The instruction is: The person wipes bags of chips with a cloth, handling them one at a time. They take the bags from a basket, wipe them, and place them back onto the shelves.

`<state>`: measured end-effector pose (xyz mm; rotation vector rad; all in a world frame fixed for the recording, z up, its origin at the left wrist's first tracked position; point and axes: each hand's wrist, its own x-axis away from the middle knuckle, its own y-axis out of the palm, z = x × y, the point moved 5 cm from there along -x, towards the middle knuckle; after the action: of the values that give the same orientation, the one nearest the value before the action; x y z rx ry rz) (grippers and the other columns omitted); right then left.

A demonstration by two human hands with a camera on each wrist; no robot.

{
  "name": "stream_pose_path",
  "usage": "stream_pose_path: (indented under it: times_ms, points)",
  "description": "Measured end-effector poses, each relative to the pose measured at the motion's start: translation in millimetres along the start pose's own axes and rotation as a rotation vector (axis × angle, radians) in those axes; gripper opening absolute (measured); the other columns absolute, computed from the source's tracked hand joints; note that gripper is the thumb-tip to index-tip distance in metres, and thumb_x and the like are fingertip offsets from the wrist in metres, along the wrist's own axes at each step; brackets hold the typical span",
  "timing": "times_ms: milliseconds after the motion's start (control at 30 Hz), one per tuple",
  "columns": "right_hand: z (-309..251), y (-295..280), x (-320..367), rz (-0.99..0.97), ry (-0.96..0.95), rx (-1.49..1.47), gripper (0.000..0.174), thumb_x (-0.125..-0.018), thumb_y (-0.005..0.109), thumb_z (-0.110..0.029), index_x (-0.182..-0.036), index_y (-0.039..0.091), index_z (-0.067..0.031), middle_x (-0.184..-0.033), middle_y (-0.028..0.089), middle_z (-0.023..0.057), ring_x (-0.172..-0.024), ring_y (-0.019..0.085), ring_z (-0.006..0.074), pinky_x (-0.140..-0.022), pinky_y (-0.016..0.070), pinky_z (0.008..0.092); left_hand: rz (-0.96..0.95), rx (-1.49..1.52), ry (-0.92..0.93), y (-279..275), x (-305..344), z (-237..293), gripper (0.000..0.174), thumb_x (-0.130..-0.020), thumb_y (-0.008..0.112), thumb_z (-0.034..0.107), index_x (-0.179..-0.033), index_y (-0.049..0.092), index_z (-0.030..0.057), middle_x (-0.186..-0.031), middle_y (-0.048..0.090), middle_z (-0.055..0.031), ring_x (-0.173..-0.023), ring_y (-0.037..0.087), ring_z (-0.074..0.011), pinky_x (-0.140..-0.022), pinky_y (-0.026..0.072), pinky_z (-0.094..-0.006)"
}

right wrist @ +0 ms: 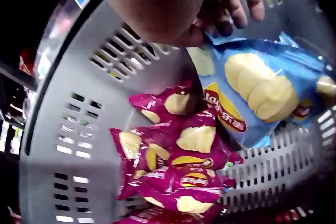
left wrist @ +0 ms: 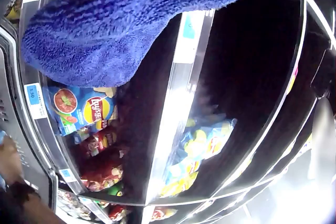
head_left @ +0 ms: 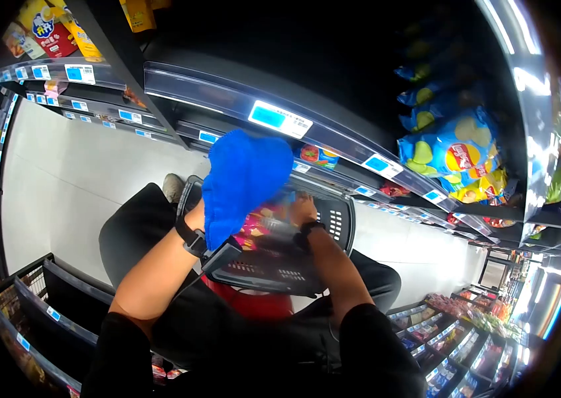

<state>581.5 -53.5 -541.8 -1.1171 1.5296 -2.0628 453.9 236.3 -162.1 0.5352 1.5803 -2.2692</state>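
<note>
A blue cloth covers most of my left hand, which grips it above the basket's left end. In the left wrist view the fuzzy cloth spans the top, before the shelves. My right hand is inside the basket. The right wrist view shows this hand with bent fingers, pinching the top corner of a blue chip bag; the thumb's contact is partly hidden. Beside that bag, several magenta chip bags lie in the grey basket.
Dark shelving with a price-tagged edge runs over the basket's far side. Blue chip bags stand on the shelf at the right. A low rack is at the lower left. Pale floor lies between it and the shelves.
</note>
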Motion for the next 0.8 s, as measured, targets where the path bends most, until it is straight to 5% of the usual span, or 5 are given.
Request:
stream_pose_path:
  times_ms: [200,267,600,633,800]
  points:
    - [-3,-225,84,0.007,-0.042,-0.456,0.037,-0.083,0.063,-0.025,-0.113,0.056,-0.0052,-0.092,0.067,0.0273,-0.084,0.066,0.0446,-0.075,0.0539,0.0532,0.128,0.735,-0.223,-25,-7,15,0.04,-0.085,0.065,0.013,-0.124,0.057,0.0086,-0.114,0.061,-0.0057,-0.101,0.057,-0.023,-0.089,0.0451,-0.0368]
    - [-2,-301,117,0.245,-0.021,-0.566,0.022,-0.083,0.063,-0.015,-0.101,0.059,-0.0034,-0.075,0.064,0.0252,-0.07,0.064,0.0445,-0.063,0.052,0.0508,0.141,0.986,-0.324,-21,-8,20,0.041,-0.086,0.065,0.013,-0.126,0.056,0.0083,-0.115,0.061,-0.0054,-0.103,0.057,-0.0218,-0.09,0.0454,-0.036]
    - [-53,-463,161,0.446,-0.479,-0.82,0.011,-0.084,0.062,-0.002,-0.094,0.057,-0.0015,-0.085,0.061,0.0173,-0.078,0.062,0.0391,-0.068,0.0496,0.0424,-0.481,1.758,-0.546,36,27,102,0.046,-0.091,0.066,0.012,-0.134,0.05,0.0072,-0.122,0.06,-0.004,-0.111,0.058,-0.016,-0.096,0.0473,-0.032]
    - [-54,-470,160,0.474,-0.46,-0.74,0.013,-0.083,0.064,0.003,-0.094,0.059,-0.0015,-0.089,0.058,0.0124,-0.081,0.063,0.0288,-0.073,0.0507,0.0333,-0.519,1.783,-0.556,38,33,108,0.046,-0.091,0.066,0.012,-0.134,0.049,0.0071,-0.123,0.06,-0.0039,-0.112,0.058,-0.0154,-0.097,0.0475,-0.0316]
    - [-33,-489,163,0.625,-0.137,-0.78,0.027,-0.083,0.071,-0.01,-0.106,0.059,-0.0016,-0.103,0.061,0.0153,-0.087,0.063,0.0245,-0.074,0.0512,0.0331,-0.495,2.022,-0.86,28,41,123,0.035,-0.096,0.063,0.018,-0.127,0.056,0.0048,-0.118,0.064,-0.0066,-0.105,0.064,-0.017,-0.092,0.0523,-0.0314]
